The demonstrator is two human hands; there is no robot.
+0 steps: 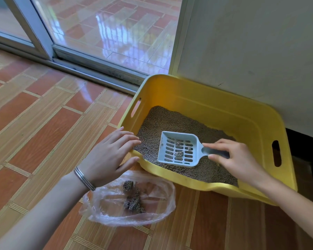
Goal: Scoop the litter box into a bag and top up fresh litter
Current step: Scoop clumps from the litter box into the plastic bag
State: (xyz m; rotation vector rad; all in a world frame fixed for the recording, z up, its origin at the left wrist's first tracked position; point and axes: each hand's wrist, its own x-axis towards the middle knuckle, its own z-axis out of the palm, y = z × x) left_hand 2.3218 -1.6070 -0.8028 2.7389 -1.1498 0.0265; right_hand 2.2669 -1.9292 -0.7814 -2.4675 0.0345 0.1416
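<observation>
Right hand [240, 159] pinches the pale-blue slotted plastic scoop [179, 150] by its handle, level over grey litter [157, 121] to sieve. Left hand [108, 156], open and empty, steadies the yellow plastic litter box [206, 98]. Clear plastic bag [130, 199] lies alongside, holding clumps.

The right hand [238, 160] covers most of the scoop [179, 149] handle. The litter box [215, 105] near rim hides some litter [161, 120]. Both forearms run off the bottom edge.

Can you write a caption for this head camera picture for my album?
Right hand holds a scoop over the yellow litter box; left hand steadies its edge.
</observation>
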